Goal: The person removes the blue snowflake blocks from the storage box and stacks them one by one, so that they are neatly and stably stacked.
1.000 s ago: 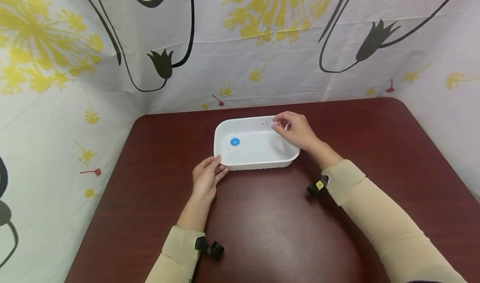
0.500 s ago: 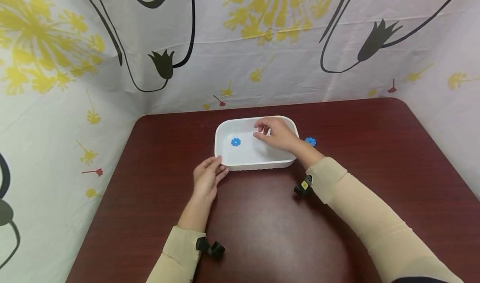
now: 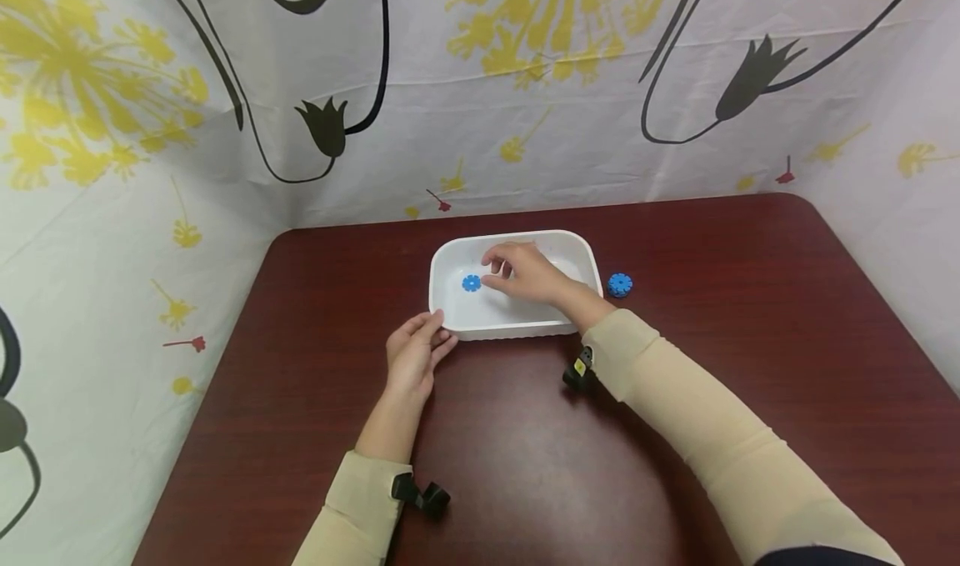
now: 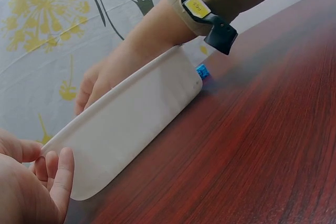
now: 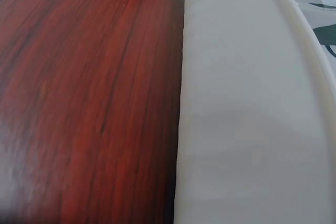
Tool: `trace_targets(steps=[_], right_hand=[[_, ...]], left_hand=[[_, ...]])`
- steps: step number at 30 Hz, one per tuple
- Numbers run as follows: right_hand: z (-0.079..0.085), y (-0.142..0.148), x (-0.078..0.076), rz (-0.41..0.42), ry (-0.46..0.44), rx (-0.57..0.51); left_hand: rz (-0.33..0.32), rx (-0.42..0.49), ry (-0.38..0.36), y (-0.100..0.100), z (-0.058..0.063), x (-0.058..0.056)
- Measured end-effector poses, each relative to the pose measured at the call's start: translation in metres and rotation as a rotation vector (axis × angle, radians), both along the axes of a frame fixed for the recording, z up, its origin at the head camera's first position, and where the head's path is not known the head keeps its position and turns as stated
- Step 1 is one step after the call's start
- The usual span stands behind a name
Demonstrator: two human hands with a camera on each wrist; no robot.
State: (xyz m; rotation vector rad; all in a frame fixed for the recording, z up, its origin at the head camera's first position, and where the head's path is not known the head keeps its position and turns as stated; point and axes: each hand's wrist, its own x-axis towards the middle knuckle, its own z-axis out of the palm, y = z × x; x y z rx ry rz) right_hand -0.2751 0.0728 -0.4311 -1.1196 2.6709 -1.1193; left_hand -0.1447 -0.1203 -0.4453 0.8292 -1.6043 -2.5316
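Observation:
A white rectangular plastic tray (image 3: 517,332) rests on the table, and inside it toward the left lies a blue notched disc (image 3: 471,283), like a snowflake building piece. My left hand (image 3: 411,356) pinches the tray's front left corner, thumb over the rim and fingers outside, as the left wrist view shows. Reaching over the tray's right side, my right hand (image 3: 531,274) is inside it, thumb and forefinger parted just right of the blue disc. In the right wrist view only the tray's outer wall (image 5: 252,98) and the tabletop show; that hand is out of sight there.
Several blue notched discs are stacked (image 3: 619,285) on the dark red wooden table (image 3: 555,449), just right of the tray and close to the right forearm. Behind the table hangs a white cloth (image 3: 585,149) printed with flowers.
My right hand has moved left from the tray's right rim to beside the blue disc. The stack on the right, hidden at first, has come into view. The left hand stays put.

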Motion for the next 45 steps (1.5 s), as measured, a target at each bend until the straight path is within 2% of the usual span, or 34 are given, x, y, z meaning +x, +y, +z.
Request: trace_targets(steps=[13, 22, 26, 32, 45], right_hand=[[0.003, -0.02, 0.002, 0.079, -0.148, 0.254], [0.0, -0.022, 0.002, 0.084, -0.174, 0.405], [0.0, -0.019, 0.002, 0.069, -0.152, 0.401], [-0.001, -0.015, 0.0, 0.051, -0.128, 0.336], [-0.007, -0.015, -0.004, 0.058, -0.168, 0.363]], left_hand=[[0.016, 0.033, 0.032, 0.0, -0.002, -0.003], [0.012, 0.038, 0.026, 0.0, -0.001, -0.003], [0.014, 0.041, 0.028, -0.001, -0.002, -0.003], [0.008, 0.037, 0.032, -0.001, -0.001, -0.003], [0.015, 0.042, 0.034, -0.001, -0.001, -0.003]])
